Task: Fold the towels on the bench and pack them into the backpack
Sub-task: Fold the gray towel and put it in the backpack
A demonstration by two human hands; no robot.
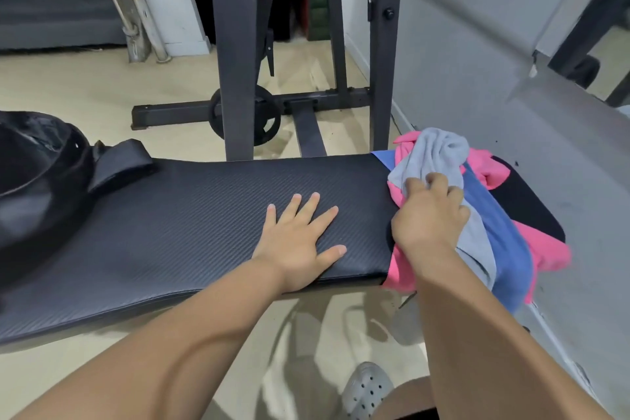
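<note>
Here, the padded black bench (170, 232) runs across the view, and the towels sit in a loose, unfolded heap at its right end. The grey towel (439, 150) lies bunched on top, the blue towel (504, 249) lies under it and spills over the near edge, and the pink towel (552, 256) shows at the back, at the right and again at the front, where it hangs off the pad. The right hand (431, 215) is on this heap with its fingers curled into the grey towel, gripping a fold of it. The left hand (300, 239) lies flat on the bare middle of the bench, palm down, fingers straight and spread, holding nothing. The black backpack (41, 201) rests on the left end of the bench, well apart from the towels, with its mouth gaping open (the inside is too dark to make out) and a padded strap (119, 160) lying on the pad beside it. Behind the bench stands a dark metal rack (238, 44) with a weight plate (269, 119) at its base. A grey perforated shoe (366, 389) shows on the pale floor below.
</note>
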